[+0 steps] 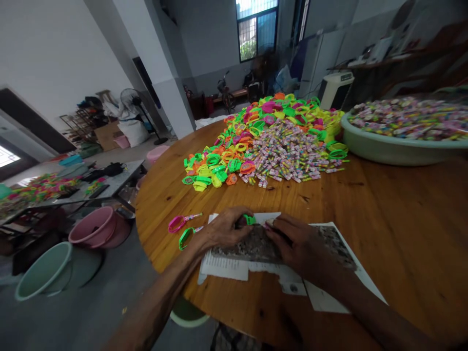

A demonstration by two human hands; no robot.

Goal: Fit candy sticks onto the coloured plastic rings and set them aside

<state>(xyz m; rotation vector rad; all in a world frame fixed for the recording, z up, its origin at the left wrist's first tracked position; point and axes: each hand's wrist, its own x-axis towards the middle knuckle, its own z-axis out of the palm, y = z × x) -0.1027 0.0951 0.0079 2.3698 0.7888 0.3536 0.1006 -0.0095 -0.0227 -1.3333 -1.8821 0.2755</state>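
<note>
My left hand (228, 226) is closed on a green plastic toy watch (249, 220), partly hidden by the fingers. Close beside it, my right hand (298, 241) pinches what looks like a small printed candy tube (269, 223), mostly covered by the fingertips. Both hands rest over a dark, rough, speckled slab (248, 247) that lies on white paper sheets (223, 267). To the left of my left hand lie a pink toy watch (177, 224) and a green toy watch (186, 239), each with a small tube at its end.
Piles of bright toy watches (219, 163) and printed tubes (288, 153) cover the far part of the round wooden table (402, 214). A wide pale basin (395, 150) heaped with tubes stands at right. Pink (98, 226) and green buckets (47, 273) sit on the floor at left.
</note>
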